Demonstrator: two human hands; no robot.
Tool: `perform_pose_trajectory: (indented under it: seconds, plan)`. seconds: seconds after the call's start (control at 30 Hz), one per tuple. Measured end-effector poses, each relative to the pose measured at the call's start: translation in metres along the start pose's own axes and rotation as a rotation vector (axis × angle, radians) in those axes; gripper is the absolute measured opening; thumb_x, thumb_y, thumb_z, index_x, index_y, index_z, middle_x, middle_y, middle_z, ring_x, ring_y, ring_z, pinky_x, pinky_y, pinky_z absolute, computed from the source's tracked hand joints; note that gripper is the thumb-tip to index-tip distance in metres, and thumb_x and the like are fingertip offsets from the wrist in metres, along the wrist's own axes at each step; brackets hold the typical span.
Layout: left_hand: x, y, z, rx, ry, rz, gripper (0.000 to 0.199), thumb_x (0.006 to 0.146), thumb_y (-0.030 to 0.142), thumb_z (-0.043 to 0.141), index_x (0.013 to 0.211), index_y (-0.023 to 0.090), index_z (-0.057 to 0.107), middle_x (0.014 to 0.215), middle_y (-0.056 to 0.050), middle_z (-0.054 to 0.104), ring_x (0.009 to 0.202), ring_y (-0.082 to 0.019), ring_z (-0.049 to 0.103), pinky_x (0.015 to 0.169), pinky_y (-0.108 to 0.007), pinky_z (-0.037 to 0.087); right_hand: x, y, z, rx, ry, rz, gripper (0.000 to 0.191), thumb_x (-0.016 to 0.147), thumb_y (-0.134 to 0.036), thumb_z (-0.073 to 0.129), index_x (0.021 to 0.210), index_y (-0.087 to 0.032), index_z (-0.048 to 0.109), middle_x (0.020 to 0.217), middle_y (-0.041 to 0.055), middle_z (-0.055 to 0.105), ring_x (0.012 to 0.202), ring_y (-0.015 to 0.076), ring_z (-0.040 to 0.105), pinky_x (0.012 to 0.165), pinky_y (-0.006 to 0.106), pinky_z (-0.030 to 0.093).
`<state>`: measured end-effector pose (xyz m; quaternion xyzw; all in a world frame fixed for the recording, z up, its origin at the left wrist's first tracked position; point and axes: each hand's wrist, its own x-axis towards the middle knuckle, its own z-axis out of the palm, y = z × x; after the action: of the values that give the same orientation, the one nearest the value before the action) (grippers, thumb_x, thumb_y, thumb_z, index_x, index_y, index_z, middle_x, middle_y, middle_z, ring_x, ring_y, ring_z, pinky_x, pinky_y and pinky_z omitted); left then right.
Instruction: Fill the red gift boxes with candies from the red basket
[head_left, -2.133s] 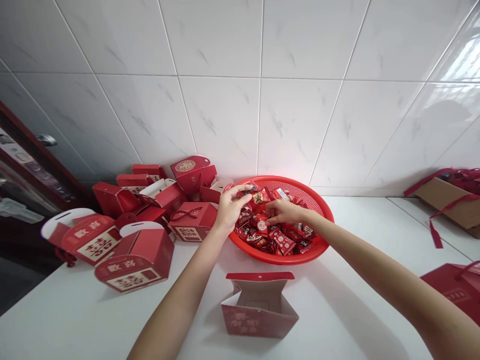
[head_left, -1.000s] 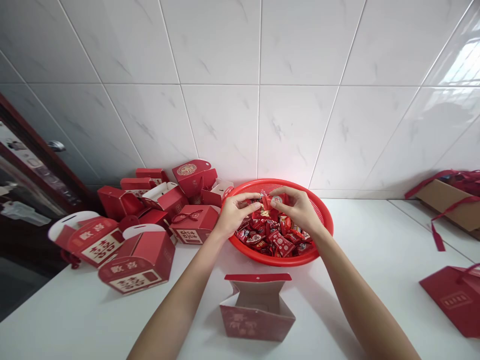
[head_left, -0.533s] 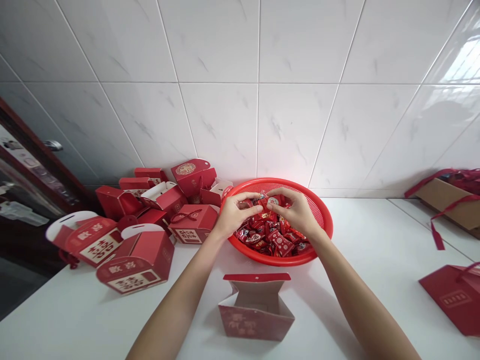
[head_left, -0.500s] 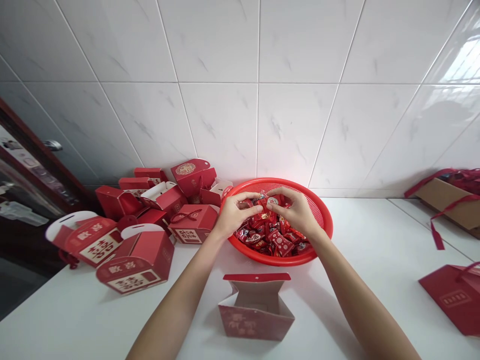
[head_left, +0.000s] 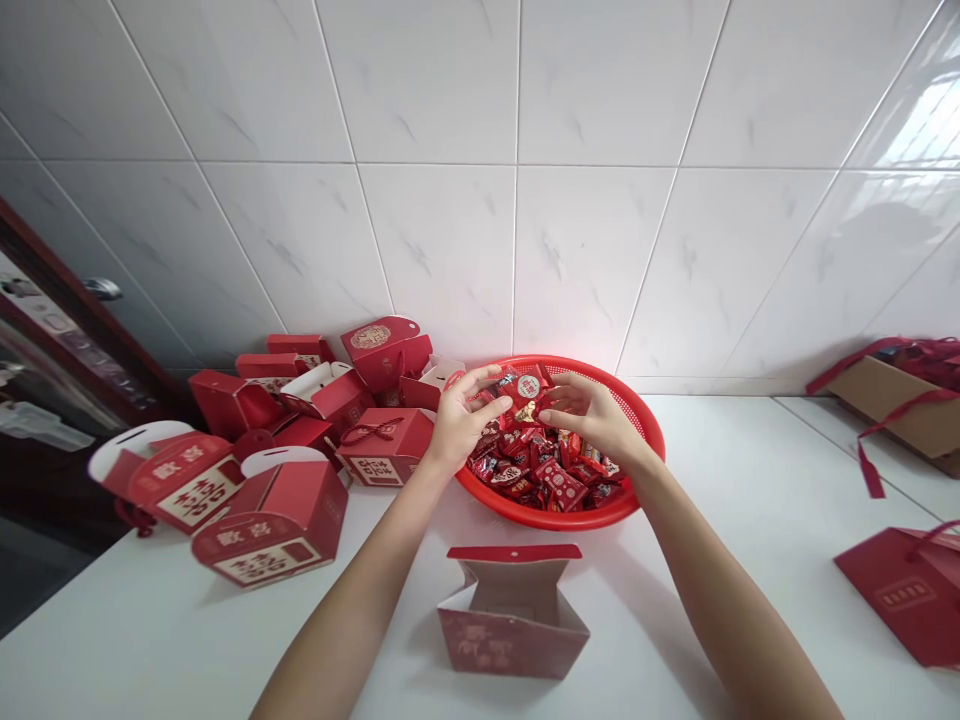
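Sweets (head_left: pixel 566 485), red-wrapped: heaped in a red basket (head_left: pixel 555 521) towards the far edge of the bench (head_left: pixel 720 510); one round-labelled sweet (head_left: pixel 529 386) shows between the hands. Left hand (head_left: pixel 459 420): at the basket's left rim, thumb and forefinger parted; whether they pinch a sweet, cannot tell. Right hand (head_left: pixel 598 414): half-open, fingers curved, no sweet seen gripped. Handling: a fingertip pinch on single wrappers probably serves best, lest neighbours drag along. Open box (head_left: pixel 514 642): upright, nearer the bench's front. Obstacle: basket's near rim, between sweets and box. Red boxes (head_left: pixel 311 505): crowded at the bench's left. Carton (head_left: pixel 896 405), ribbon (head_left: pixel 870 477): far right. Red bag (head_left: pixel 904 592): right, nearer front.
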<state>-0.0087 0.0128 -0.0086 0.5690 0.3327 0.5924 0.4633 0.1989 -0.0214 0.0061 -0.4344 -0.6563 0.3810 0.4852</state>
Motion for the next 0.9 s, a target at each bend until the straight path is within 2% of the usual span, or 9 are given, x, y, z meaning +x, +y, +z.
perform_pose_trajectory:
  seconds: [0.13, 0.27, 0.33, 0.43, 0.5, 0.7, 0.9]
  plan:
    - [0.0, -0.001, -0.001, -0.008, 0.028, -0.01, 0.048, 0.061, 0.03, 0.089, 0.106, 0.02, 0.075, 0.119, -0.01, 0.077, 0.117, -0.031, 0.07, 0.092, -0.039, 0.06, 0.003, 0.003, -0.004, -0.058, 0.055, -0.012, 0.035, 0.083, -0.029, 0.066, 0.116, -0.019, 0.066, 0.107, 0.0098, 0.078, 0.099, 0.0248, 0.074, 0.087, 0.041, 0.061]
    - [0.002, -0.003, -0.002, -0.015, 0.063, -0.019, 0.048, 0.06, 0.031, 0.089, 0.105, 0.02, 0.075, 0.118, -0.01, 0.078, 0.117, -0.032, 0.07, 0.093, -0.041, 0.06, 0.008, 0.006, -0.023, -0.436, 0.101, 0.094, 0.031, 0.083, -0.015, 0.052, 0.111, -0.018, 0.067, 0.112, 0.0092, 0.077, 0.102, 0.0219, 0.073, 0.086, 0.034, 0.058]
    - [0.003, -0.004, -0.002, -0.023, 0.079, -0.026, 0.047, 0.059, 0.03, 0.089, 0.103, 0.02, 0.075, 0.118, -0.01, 0.078, 0.118, -0.032, 0.07, 0.094, -0.041, 0.06, 0.007, 0.008, -0.036, -0.58, 0.076, 0.157, 0.027, 0.077, -0.008, 0.053, 0.097, -0.019, 0.069, 0.1, 0.0074, 0.078, 0.095, 0.0225, 0.073, 0.081, 0.032, 0.055]
    - [0.003, -0.005, -0.002, -0.027, 0.088, -0.029, 0.045, 0.058, 0.03, 0.089, 0.1, 0.02, 0.076, 0.118, -0.011, 0.078, 0.12, -0.032, 0.069, 0.095, -0.042, 0.059, 0.004, 0.011, -0.052, -0.74, -0.02, 0.283, 0.019, 0.067, -0.002, 0.059, 0.07, -0.02, 0.064, 0.072, 0.0037, 0.071, 0.074, 0.0228, 0.068, 0.066, 0.031, 0.047]
    - [0.004, -0.005, -0.002, -0.035, 0.088, -0.031, 0.045, 0.057, 0.03, 0.09, 0.099, 0.019, 0.076, 0.118, -0.011, 0.078, 0.122, -0.032, 0.068, 0.097, -0.042, 0.058, 0.002, 0.014, -0.055, -0.829, -0.089, 0.352, 0.019, 0.062, -0.001, 0.062, 0.064, -0.02, 0.061, 0.066, 0.0028, 0.067, 0.069, 0.0224, 0.064, 0.061, 0.03, 0.041]
    - [0.003, -0.005, -0.002, -0.05, 0.087, -0.042, 0.045, 0.056, 0.029, 0.091, 0.098, 0.019, 0.077, 0.118, -0.011, 0.077, 0.121, -0.032, 0.068, 0.097, -0.041, 0.058, 0.004, 0.021, -0.04, -0.985, -0.159, 0.385, 0.023, 0.067, -0.004, 0.066, 0.083, -0.02, 0.066, 0.088, 0.0066, 0.07, 0.084, 0.0252, 0.064, 0.061, 0.03, 0.033]
    - [0.004, -0.005, -0.002, -0.047, 0.115, -0.035, 0.044, 0.056, 0.028, 0.091, 0.097, 0.019, 0.077, 0.113, -0.009, 0.078, 0.113, -0.03, 0.07, 0.091, -0.038, 0.059, 0.003, 0.026, -0.039, -0.983, -0.175, 0.399, 0.014, 0.073, -0.009, 0.065, 0.079, -0.02, 0.061, 0.077, 0.0024, 0.065, 0.074, 0.0205, 0.06, 0.056, 0.029, 0.032]
